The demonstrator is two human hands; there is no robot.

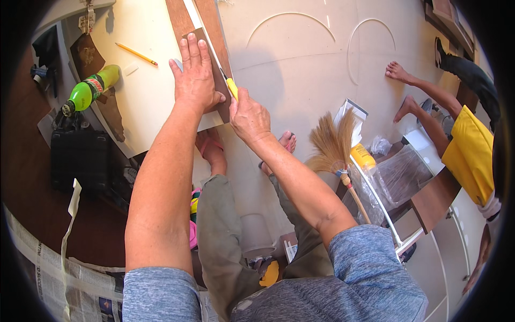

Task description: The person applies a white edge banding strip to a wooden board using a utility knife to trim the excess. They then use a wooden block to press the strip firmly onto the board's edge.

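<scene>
- fingers (193, 45) of the left hand (197, 88) lay flat, palm down, three of them nearly side by side, the little one splayed to the left and the thumb out to the right.
- beneath those fingers was a dark brown piece (215, 115), pressed against a longer reddish wood panel (179, 16).
- fingers of the right hand (249, 115), just beside the left thumb, were curled round the yellow handle of a knife (232, 88).
- its thin blade pointed forward from the right fingers, along the right edge of the brown piece; whether it touched the narrow white strip (193, 12) there, i could not tell.
- that strip ran away beyond the left fingertips, over the panel.
- left of the left fingers, on the pale surface (145, 107), lay a yellow pencil (136, 54) and a small white block (131, 68).
- farther left of them a green bottle (88, 92) lay tilted near the surface's edge.
- well to the right of the right fingers were a straw broom (332, 142), a yellow container (363, 156) and another person's bare foot (397, 71).
- ahead and right of the right fingers, two thin curved strips (289, 14) lay on the floor (300, 86).
</scene>
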